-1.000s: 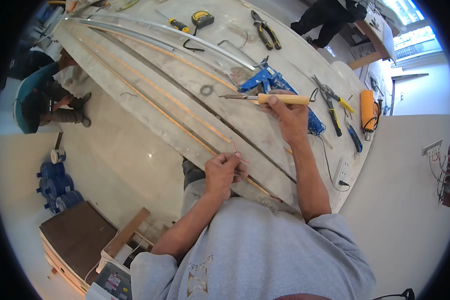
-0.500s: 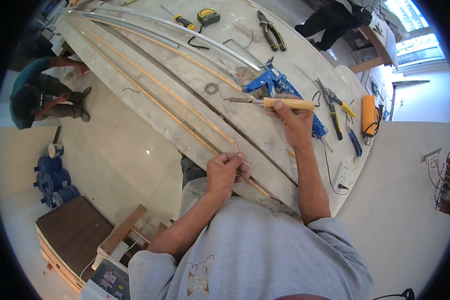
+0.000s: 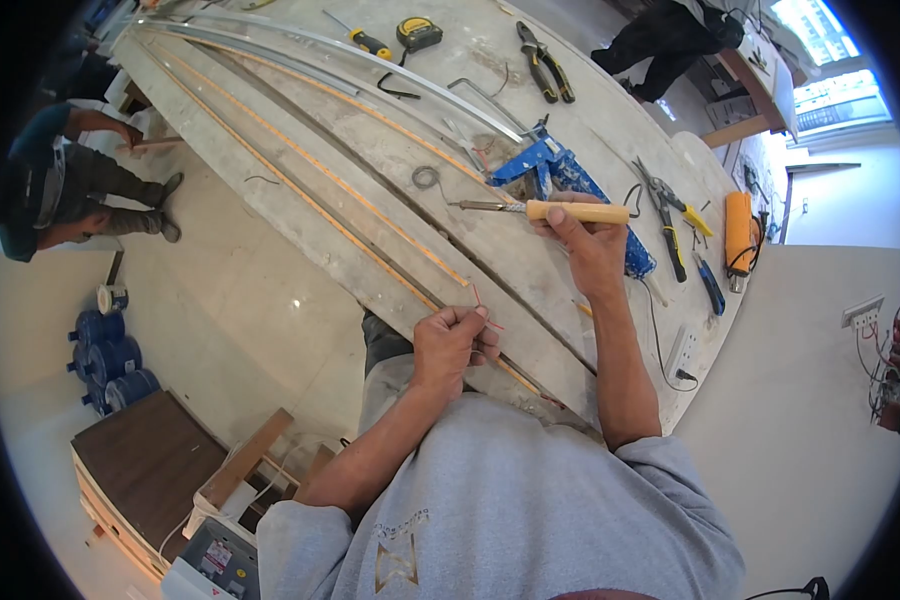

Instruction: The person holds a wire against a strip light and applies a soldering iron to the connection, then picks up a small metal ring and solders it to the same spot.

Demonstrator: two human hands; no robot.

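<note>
Head view: right hand [image 3: 595, 250] grips soldering iron [image 3: 538, 209] (left hand [image 3: 447, 345] pinches red wire [image 3: 477, 296]).

Long pale, stained tabletop [image 3: 610, 125] w/ a dark straight gap running lengthwise. On it, nr the person's side: a thin orange-yellow strip [image 3: 370, 199] lying flat, its near end short of the edge; more such strips run alongside. Beyond the gap — a long shiny silvery profile [image 3: 400, 68], and a small coil of thin grey wire [image 3: 425, 177].

Far side: yellow-and-black-handled screwdriver [image 3: 370, 43], yellow-and-black tape measure [image 3: 417, 34] just beside it, black-and-yellow pliers [image 3: 544, 62] well apart.

Toward the R end: blue paint-spattered metal-framed tool [image 3: 542, 160], yellow-and-black-handled snips [image 3: 667, 215], slim blue cutter [image 3: 710, 287], orange-bodied tool w/ dark cord [image 3: 738, 235] nr the edge — plus a white power strip [image 3: 682, 348], black plug in.
</note>
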